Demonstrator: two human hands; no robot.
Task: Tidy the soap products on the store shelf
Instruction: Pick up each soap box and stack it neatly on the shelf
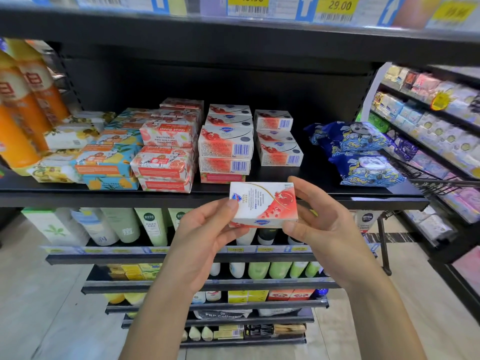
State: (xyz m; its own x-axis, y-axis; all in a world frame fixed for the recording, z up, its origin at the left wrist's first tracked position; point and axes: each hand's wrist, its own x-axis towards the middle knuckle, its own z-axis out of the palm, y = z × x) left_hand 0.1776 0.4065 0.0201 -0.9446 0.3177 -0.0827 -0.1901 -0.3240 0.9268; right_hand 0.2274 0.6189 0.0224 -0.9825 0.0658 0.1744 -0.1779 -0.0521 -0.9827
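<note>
A white and red soap box (263, 203) hangs in front of the black shelf's front edge (104, 197), held by both hands. My left hand (205, 235) pinches its left end between thumb and fingers. My right hand (319, 219) grips its right end. On the shelf behind stand two stacks of matching red and white soap boxes (226, 144) (279, 140). Left of them lie wrapped goat soap bars, red ones (166, 154) and blue-orange ones (109, 159), with yellow-flowered ones (65, 141) further left.
Orange bottles (20, 100) stand at the shelf's far left. Blue panda-print packs (363, 154) lie at its right. Lower shelves carry tubes and bottles (150, 227). A side rack (428, 120) with small packets runs along the right. Price tags (337, 7) line the shelf above.
</note>
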